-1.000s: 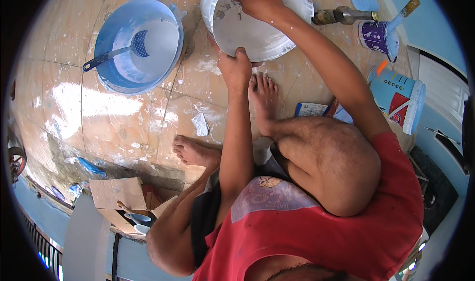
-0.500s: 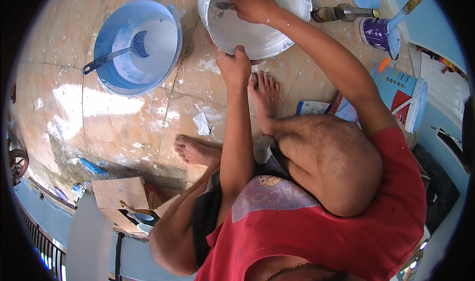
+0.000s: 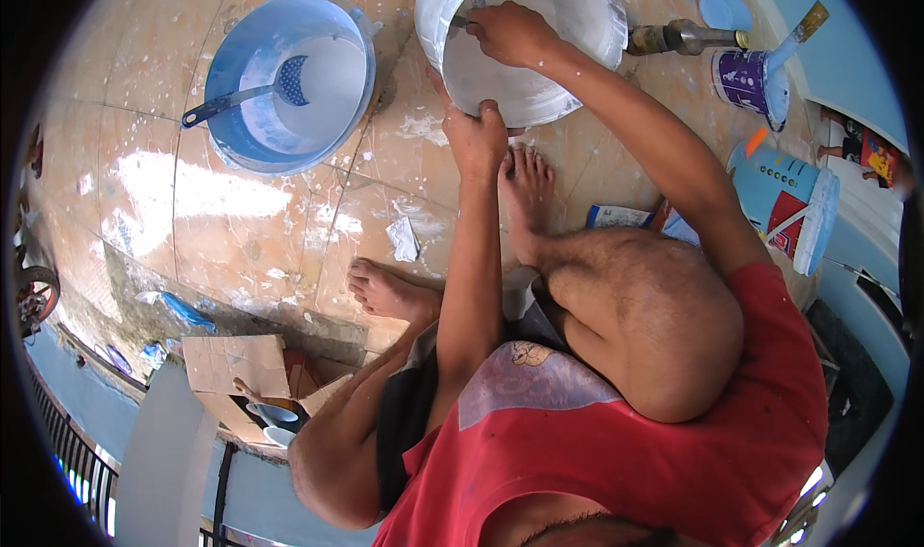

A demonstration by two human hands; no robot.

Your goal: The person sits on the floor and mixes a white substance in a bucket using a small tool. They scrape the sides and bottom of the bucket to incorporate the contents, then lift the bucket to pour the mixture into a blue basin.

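A white bucket (image 3: 612,27) is tipped so that its mouth faces me, its inside smeared with white. The near rim is gripped by my left hand (image 3: 475,139), thumb on the inner side and fingers underneath. My right hand (image 3: 515,35) reaches into the mouth, closed around a scraper (image 3: 460,22); only a short dark end shows near the left inner wall. Left of the bucket stands a blue basin (image 3: 219,76) containing white liquid. A blue slotted spoon (image 3: 291,80) lies in it, with its dark handle over the rim.
On the right are a glass bottle (image 3: 688,38), a purple paint can (image 3: 739,80) with a brush (image 3: 797,35), and a light blue pail (image 3: 770,177). A cardboard box (image 3: 236,364) sits near my left knee. White splatters mark the tiled floor (image 3: 135,152).
The whole scene has shifted slightly to the right in view. The scraper's visible end is shorter now and nearer the bucket's left wall. Both hands keep their grips.
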